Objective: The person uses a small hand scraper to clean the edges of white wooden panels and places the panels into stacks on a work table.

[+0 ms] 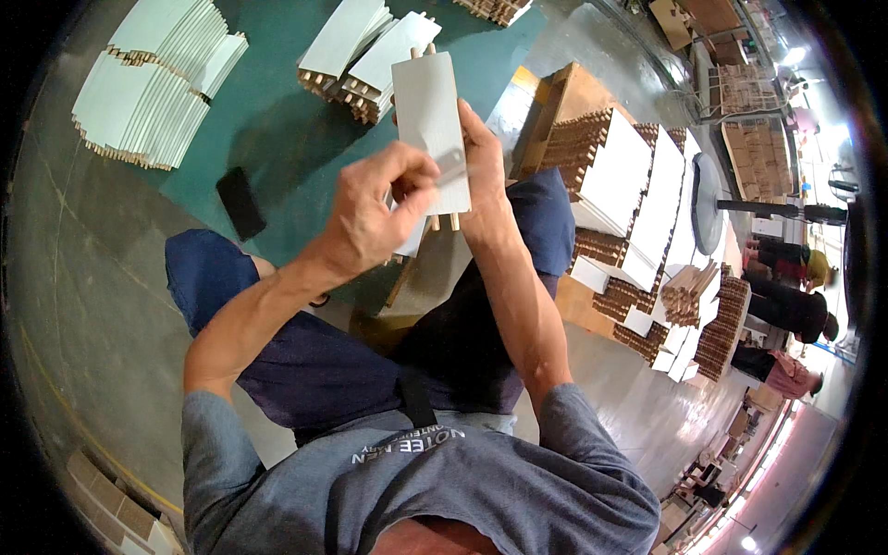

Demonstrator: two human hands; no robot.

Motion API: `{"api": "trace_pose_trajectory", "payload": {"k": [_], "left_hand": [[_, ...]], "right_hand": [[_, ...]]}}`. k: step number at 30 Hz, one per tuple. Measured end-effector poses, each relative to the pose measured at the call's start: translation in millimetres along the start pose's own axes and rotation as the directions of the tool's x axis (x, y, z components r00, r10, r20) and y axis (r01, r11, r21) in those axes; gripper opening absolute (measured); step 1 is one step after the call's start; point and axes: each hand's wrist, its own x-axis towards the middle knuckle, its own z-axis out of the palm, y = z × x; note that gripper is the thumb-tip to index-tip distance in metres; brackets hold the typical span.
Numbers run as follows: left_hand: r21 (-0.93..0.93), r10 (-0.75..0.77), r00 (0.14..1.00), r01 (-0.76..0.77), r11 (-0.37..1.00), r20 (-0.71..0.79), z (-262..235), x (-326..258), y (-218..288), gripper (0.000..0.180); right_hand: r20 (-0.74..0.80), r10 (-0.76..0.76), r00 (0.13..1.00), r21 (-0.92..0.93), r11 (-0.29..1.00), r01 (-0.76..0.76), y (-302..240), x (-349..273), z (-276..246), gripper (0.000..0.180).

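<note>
White panel (431, 120) is gripped upright by the right hand (483, 176); left hand (375, 217) is pinched closed at its lower edge.

top: my grey short-sleeved T-shirt (444, 481) with pale chest print | legs: dark navy shorts (370, 342) | forearms and hands: bare, no gloves

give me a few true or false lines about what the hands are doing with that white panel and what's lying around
1. The right hand grips the white panel from behind. True.
2. The left hand rests flat on the knee. False: it is raised, fingers pinched at the panel's lower part.
3. A black flat object lies on the green mat. True.
4. The stacked white panels sit on a shelf. False: they lie on the mat and floor.
5. Wooden dowels stick out below the held panel. True.
</note>
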Motion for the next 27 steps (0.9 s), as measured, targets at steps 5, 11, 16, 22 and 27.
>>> {"api": "trace_pose_trajectory", "payload": {"k": [5, 11, 16, 22, 27], "left_hand": [[0.054, -0.056, 0.983, 0.066, 0.996, -0.174, -15.8, 24.6, -23.8, 0.022], [0.070, 0.059, 0.998, -0.058, 0.996, -0.010, 14.2, -1.9, -10.7, 0.023], [0.041, -0.076, 0.975, 0.086, 0.995, -0.210, -25.0, 35.2, -39.4, 0.026], [0.074, -0.052, 0.982, 0.066, 0.995, -0.182, -25.1, 29.4, -29.3, 0.025], [0.105, 0.108, 0.992, -0.100, 0.989, -0.065, 5.3, -2.2, -15.2, 0.022]], "right_hand": [[0.132, 0.034, 0.991, -0.023, 0.999, -0.031, -5.4, -3.3, -2.7, 0.042], [0.098, 0.033, 0.995, 0.056, 0.998, -0.039, 7.4, -9.3, -1.5, 0.042], [-0.001, 0.039, 0.999, -0.045, 0.998, -0.039, 12.8, -19.3, 4.4, 0.037], [-0.016, 0.105, 0.994, 0.026, 0.994, -0.104, 26.5, -12.3, -1.3, 0.038], [-0.017, 0.121, 0.993, 0.108, 0.987, -0.118, 20.9, -11.0, -2.3, 0.041]]}}
